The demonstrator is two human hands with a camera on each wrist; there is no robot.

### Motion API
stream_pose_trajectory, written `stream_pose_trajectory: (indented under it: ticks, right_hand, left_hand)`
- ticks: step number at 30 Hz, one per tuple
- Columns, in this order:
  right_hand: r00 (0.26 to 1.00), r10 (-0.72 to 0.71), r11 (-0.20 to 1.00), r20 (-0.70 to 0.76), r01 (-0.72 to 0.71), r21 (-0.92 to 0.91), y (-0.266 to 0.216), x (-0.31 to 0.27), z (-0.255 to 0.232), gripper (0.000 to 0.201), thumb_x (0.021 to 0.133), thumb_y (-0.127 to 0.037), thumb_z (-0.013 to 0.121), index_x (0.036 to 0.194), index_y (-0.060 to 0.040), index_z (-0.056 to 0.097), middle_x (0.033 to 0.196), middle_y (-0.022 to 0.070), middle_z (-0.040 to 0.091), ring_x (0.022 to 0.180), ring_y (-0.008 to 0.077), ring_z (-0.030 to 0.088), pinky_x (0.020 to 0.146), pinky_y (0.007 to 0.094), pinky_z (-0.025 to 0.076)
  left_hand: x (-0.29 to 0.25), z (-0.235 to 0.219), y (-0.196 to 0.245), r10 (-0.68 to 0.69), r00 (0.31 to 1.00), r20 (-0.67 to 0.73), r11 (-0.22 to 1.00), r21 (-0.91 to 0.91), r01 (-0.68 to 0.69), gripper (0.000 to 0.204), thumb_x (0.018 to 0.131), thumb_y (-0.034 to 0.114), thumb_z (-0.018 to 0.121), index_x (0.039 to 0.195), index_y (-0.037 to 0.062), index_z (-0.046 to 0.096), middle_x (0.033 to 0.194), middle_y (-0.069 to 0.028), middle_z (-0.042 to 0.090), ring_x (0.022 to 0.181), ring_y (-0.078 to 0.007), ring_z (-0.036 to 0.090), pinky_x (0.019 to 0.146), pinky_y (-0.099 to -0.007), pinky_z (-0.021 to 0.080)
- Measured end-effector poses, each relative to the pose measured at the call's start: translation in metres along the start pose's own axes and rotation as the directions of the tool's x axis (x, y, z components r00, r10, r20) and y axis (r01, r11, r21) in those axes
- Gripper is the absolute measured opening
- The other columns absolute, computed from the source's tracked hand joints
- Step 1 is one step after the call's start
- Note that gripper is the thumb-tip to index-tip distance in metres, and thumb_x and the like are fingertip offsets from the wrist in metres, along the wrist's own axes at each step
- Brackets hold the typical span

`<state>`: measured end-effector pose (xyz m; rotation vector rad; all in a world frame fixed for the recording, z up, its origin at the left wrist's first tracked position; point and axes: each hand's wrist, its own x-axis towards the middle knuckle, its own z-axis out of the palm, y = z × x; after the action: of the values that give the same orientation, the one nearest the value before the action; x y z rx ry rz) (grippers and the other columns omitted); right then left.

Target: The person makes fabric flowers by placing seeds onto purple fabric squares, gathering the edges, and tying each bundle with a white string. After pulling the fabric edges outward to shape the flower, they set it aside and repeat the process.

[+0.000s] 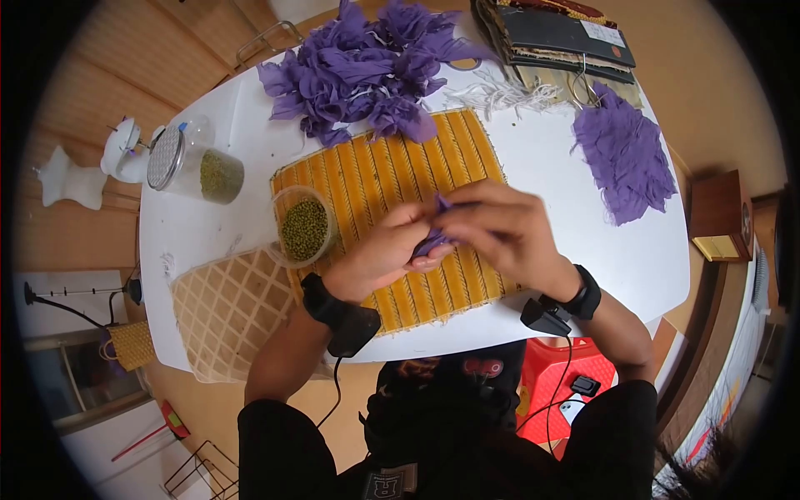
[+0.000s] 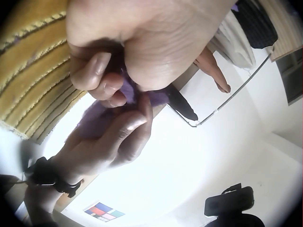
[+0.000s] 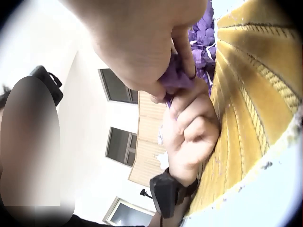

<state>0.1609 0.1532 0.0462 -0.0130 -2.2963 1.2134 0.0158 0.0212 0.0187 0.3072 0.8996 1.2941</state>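
In the head view both hands meet above the striped yellow cloth (image 1: pixel 400 292). The left hand (image 1: pixel 379 254) curls its fingers round a small purple cloth piece (image 1: pixel 432 242). From the other side, the right hand (image 1: pixel 508 229) pinches the same piece between thumb and fingers. The left wrist view shows purple cloth (image 2: pixel 97 120) between the left hand (image 2: pixel 142 47) and the right hand (image 2: pixel 111 142). In the right wrist view, purple fabric (image 3: pixel 176 78) sticks out between the right hand's fingers, above the curled left hand (image 3: pixel 191 127).
Left of the hands stands a tub of green beans (image 1: pixel 305 229), with a lidded jar (image 1: pixel 200 167) farther left. A purple fabric heap (image 1: pixel 358 75) lies at the back, white strands (image 1: pixel 508 93) beside it. Fabric sample books (image 1: pixel 567 42) and a flat purple piece (image 1: pixel 625 158) are at right.
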Motion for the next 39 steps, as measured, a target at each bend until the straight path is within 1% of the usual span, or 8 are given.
stream_pose_trajectory:
  ticks: [4, 11, 14, 16, 19, 20, 23, 39]
  right_hand:
    - [0.975, 0.157, 0.987, -0.157, -0.148, 0.066, 0.002, 0.006, -0.01, 0.01, 0.084, -0.002, 0.067, 0.092, 0.0024, 0.07, 0.085, 0.0117, 0.068, 0.078, 0.0202, 0.066, 0.069, 0.0274, 0.05]
    - [0.964, 0.148, 0.985, -0.219, -0.164, -0.056, -0.006, 0.01, -0.018, 0.016, 0.083, -0.007, 0.067, 0.098, -0.0012, 0.069, 0.097, 0.0131, 0.067, 0.082, 0.0234, 0.065, 0.071, 0.0292, 0.05]
    - [0.982, -0.163, 0.968, -0.095, 0.14, -0.21, -0.031, 0.017, -0.026, 0.024, 0.081, -0.017, 0.068, 0.103, -0.0053, 0.067, 0.114, 0.0132, 0.062, 0.097, 0.0277, 0.062, 0.077, 0.0338, 0.049]
    - [0.895, -0.327, 0.853, 0.302, 0.417, -0.313, -0.043, 0.021, -0.021, 0.033, 0.089, -0.029, 0.059, 0.112, -0.0061, 0.065, 0.126, 0.015, 0.055, 0.115, 0.0326, 0.054, 0.085, 0.0386, 0.048]
    - [0.892, -0.164, 0.836, 0.421, 0.352, -0.421, -0.028, 0.01, -0.004, 0.045, 0.086, -0.031, 0.062, 0.125, -0.0077, 0.058, 0.131, 0.0143, 0.052, 0.12, 0.0327, 0.05, 0.09, 0.0408, 0.046]
    - [0.922, -0.143, 0.843, 0.36, 0.304, -0.444, -0.015, 0.007, 0.003, 0.057, 0.085, -0.029, 0.063, 0.134, -0.0049, 0.048, 0.129, 0.0146, 0.051, 0.113, 0.0321, 0.055, 0.088, 0.0394, 0.048]
    - [0.942, -0.006, 0.904, 0.335, 0.148, -0.4, -0.009, 0.003, 0.001, 0.061, 0.085, -0.026, 0.063, 0.137, -0.0008, 0.042, 0.122, 0.0146, 0.052, 0.097, 0.0305, 0.061, 0.077, 0.0351, 0.052]
    - [0.936, 0.052, 0.727, 0.349, 0.204, -0.655, -0.014, 0.003, -0.007, 0.041, 0.078, -0.012, 0.059, 0.115, 0.0042, 0.055, 0.084, 0.0092, 0.058, 0.069, 0.0229, 0.065, 0.055, 0.0321, 0.053]
  left_hand:
    - [0.001, -0.007, 0.0, -0.015, 0.992, 0.127, 1.0, -0.018, 0.018, 0.018, 0.101, 0.017, 0.038, 0.101, 0.0046, 0.052, 0.068, -0.0039, 0.051, 0.048, -0.0061, 0.04, 0.044, -0.0203, 0.03]
    - [0.001, -0.006, 0.0, -0.006, 0.998, 0.068, 0.996, -0.09, 0.012, 0.018, 0.102, 0.017, 0.038, 0.099, 0.0046, 0.052, 0.068, -0.0042, 0.051, 0.046, -0.0072, 0.04, 0.044, -0.0221, 0.031]
    - [0.0, -0.003, 0.001, 0.0, 0.995, 0.104, 0.997, -0.08, 0.009, 0.018, 0.102, 0.018, 0.039, 0.1, 0.0056, 0.052, 0.07, -0.0034, 0.052, 0.049, -0.0076, 0.043, 0.045, -0.0225, 0.032]
    - [-0.003, 0.017, 0.006, 0.022, 0.998, -0.065, 0.992, -0.122, -0.029, 0.017, 0.101, 0.018, 0.039, 0.101, 0.0061, 0.051, 0.072, -0.0033, 0.053, 0.053, -0.0074, 0.045, 0.046, -0.0217, 0.033]
    - [-0.003, 0.043, 0.011, 0.027, 0.955, -0.296, 0.983, -0.163, -0.079, 0.016, 0.101, 0.017, 0.039, 0.103, 0.0068, 0.051, 0.076, -0.0032, 0.054, 0.057, -0.0072, 0.047, 0.048, -0.0206, 0.035]
    - [0.0, 0.0, -0.003, 0.015, 0.999, -0.05, 0.999, 0.033, -0.014, 0.016, 0.101, 0.017, 0.038, 0.102, 0.0059, 0.051, 0.075, -0.0046, 0.053, 0.056, -0.0072, 0.046, 0.047, -0.0204, 0.034]
    - [0.002, -0.001, 0.0, -0.013, 1.0, 0.018, 0.999, -0.03, 0.014, 0.017, 0.101, 0.017, 0.037, 0.101, 0.005, 0.05, 0.074, -0.0052, 0.053, 0.053, -0.0067, 0.044, 0.045, -0.0203, 0.032]
    - [-0.004, 0.01, 0.001, 0.028, 0.999, -0.029, 0.999, -0.043, -0.029, 0.018, 0.1, 0.016, 0.036, 0.104, 0.0047, 0.049, 0.071, -0.0044, 0.05, 0.05, -0.0086, 0.042, 0.045, -0.0211, 0.031]
